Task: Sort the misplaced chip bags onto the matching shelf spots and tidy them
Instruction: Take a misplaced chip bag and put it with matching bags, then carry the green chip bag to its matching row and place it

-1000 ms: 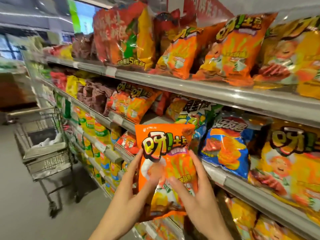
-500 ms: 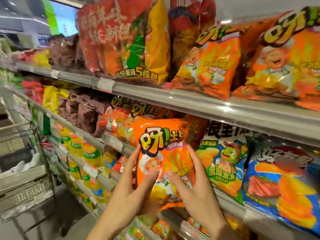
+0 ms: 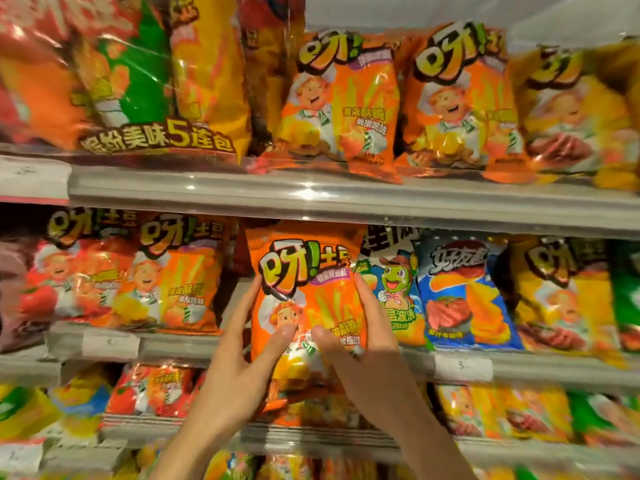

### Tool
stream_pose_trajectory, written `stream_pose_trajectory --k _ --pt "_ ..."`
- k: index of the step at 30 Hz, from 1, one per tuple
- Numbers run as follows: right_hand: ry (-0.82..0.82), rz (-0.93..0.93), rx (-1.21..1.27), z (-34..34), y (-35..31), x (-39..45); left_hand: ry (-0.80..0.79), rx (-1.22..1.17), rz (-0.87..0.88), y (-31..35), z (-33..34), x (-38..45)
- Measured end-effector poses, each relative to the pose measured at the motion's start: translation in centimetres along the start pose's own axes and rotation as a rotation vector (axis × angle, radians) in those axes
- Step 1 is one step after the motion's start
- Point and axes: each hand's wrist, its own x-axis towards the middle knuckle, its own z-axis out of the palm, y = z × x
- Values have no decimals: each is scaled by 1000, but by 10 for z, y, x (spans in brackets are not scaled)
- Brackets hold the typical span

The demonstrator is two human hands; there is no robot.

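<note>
An orange chip bag (image 3: 304, 292) with a cartoon chef stands upright in front of a gap on the middle shelf (image 3: 180, 344). My left hand (image 3: 239, 358) grips its left edge, thumb across the front. My right hand (image 3: 363, 355) grips its right edge, thumb on the front too. Matching orange bags (image 3: 180, 278) stand just left of the gap on the same shelf. More of them (image 3: 341, 109) sit on the upper shelf (image 3: 311, 195). The bag's bottom is hidden behind my hands.
A green frog-print bag (image 3: 394, 292) and a blue bag (image 3: 460, 292) stand right of the held bag, then a yellow-orange one (image 3: 561, 292). Large multipacks (image 3: 145, 81) fill the upper left. Lower shelves (image 3: 311, 438) hold more snack bags.
The view has swung from along the aisle to face the shelves; the cart is out of sight. Both hands have lifted the orange bag up to the gap on the middle shelf.
</note>
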Motion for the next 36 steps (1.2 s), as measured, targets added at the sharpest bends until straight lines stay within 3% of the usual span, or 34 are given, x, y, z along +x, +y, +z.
stream_pose_trajectory --k 2,6,11,17,36 --pt "4 21 -99 -7 -8 0 -8 -28 35 1 3 6" --pt "250 -96 -444 -36 -14 5 -12 -40 65 1 1 18" --pt "249 132 -735 -66 -12 39 -11 -4 77 -3 -10 29" --pt "270 262 -726 -51 1 73 -6 10 81 -7 -20 30" --pt "309 229 -380 -87 -5 74 34 87 67 -4 -34 35"
